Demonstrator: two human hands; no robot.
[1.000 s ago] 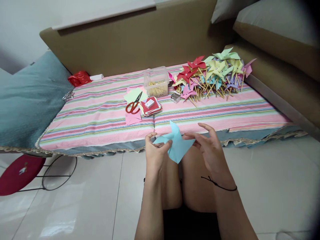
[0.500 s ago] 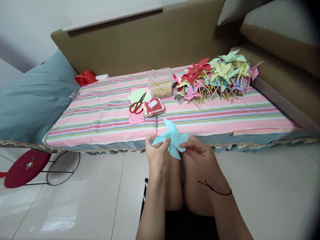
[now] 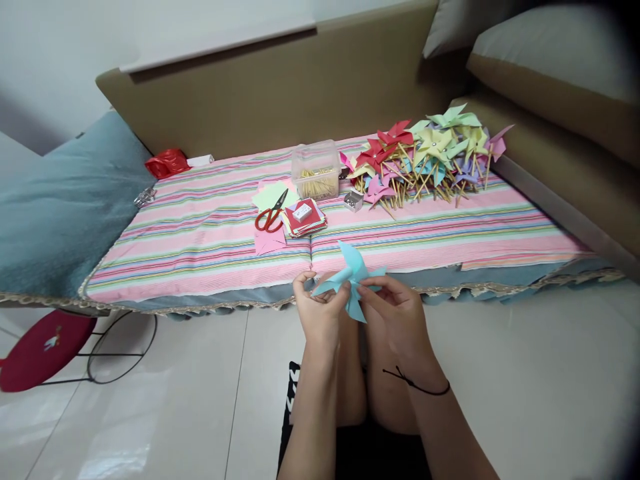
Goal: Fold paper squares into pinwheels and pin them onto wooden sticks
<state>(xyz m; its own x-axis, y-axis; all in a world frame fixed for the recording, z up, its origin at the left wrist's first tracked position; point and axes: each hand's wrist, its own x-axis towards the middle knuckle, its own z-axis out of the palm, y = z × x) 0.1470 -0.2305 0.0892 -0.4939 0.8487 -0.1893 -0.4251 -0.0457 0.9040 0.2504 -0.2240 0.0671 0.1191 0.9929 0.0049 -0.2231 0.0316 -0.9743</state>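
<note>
Above my knees, a light blue paper pinwheel (image 3: 355, 263) is held between both hands, with no stick visible on it. My left hand (image 3: 321, 308) pinches it from the left, its thumb near the pinwheel's middle. From the right, my right hand (image 3: 393, 305) has its thumb and forefinger closed on the paper close to the centre. Parts of the right blades are hidden behind those fingers. Just beyond lie red-handled scissors (image 3: 271, 217), a stack of coloured paper squares (image 3: 313, 225) with a small white box (image 3: 302, 212) on top, and pink paper (image 3: 270, 241).
A clear plastic tub (image 3: 315, 170) of thin wooden sticks stands behind the paper, beside a small open box (image 3: 353, 200). Many finished pinwheels (image 3: 430, 150) are heaped at the right on the striped cloth (image 3: 200, 233). A red stool (image 3: 47, 350) is on the floor at left.
My right hand has moved from the right blade in to the pinwheel's centre. The pinwheel has turned and tilted a little. The whole view has shifted slightly.
</note>
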